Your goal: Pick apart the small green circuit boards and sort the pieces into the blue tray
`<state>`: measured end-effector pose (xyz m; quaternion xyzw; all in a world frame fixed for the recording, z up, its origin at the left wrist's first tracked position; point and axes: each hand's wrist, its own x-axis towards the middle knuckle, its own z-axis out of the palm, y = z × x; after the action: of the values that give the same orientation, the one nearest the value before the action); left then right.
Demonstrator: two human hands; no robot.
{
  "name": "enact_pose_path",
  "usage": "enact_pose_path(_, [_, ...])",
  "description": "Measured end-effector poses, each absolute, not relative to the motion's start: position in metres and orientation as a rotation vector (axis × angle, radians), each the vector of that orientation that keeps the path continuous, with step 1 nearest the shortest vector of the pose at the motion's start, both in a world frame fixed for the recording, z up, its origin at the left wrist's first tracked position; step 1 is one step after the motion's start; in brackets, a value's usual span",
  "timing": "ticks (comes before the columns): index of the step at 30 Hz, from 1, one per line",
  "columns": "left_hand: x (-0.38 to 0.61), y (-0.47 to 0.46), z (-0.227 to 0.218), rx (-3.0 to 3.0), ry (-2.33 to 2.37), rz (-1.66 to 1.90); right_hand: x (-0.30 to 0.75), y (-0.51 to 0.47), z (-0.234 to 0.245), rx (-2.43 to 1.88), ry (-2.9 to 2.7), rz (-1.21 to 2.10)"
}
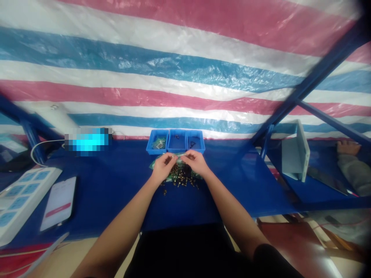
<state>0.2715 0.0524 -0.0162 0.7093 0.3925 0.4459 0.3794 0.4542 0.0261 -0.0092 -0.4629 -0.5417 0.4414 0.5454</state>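
My left hand [162, 165] and my right hand [197, 162] are held close together over a pile of small brass-coloured and dark parts [181, 178] on the blue table [116, 181]. Both hands have their fingers pinched, and a tiny part seems to be held between them near their tips; it is too small to name. A clear plastic bag [155, 163] lies under the pile. Just behind the hands stand three small blue bins [176, 141] side by side, each holding a few small parts.
A phone [59, 202] with a lit screen lies at the left, beside a white power strip [20, 199]. A grey tablet-like panel [297, 154] stands at the right. Another person's hand and sleeve [352, 164] rest on the neighbouring table. A striped tarp [185, 77] hangs behind.
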Motion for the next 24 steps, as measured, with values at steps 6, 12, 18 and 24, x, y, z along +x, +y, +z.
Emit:
enact_pose_path(6, [0.275,0.052,-0.018,1.761,1.056,1.271,0.449,0.025,-0.007,-1.119,-1.238,1.024])
enact_pose_path(12, [0.274,0.050,-0.015,1.714,1.079,1.224,0.452,0.027,-0.009,-1.157,-1.121,0.892])
enact_pose_path(18, [0.272,0.051,-0.013,1.701,1.083,1.268,0.455,0.033,-0.016,-1.170,-1.111,0.981])
enact_pose_path(24, [0.269,0.055,-0.017,1.818,1.166,1.355,0.458,0.033,-0.018,-1.181,-1.134,0.948])
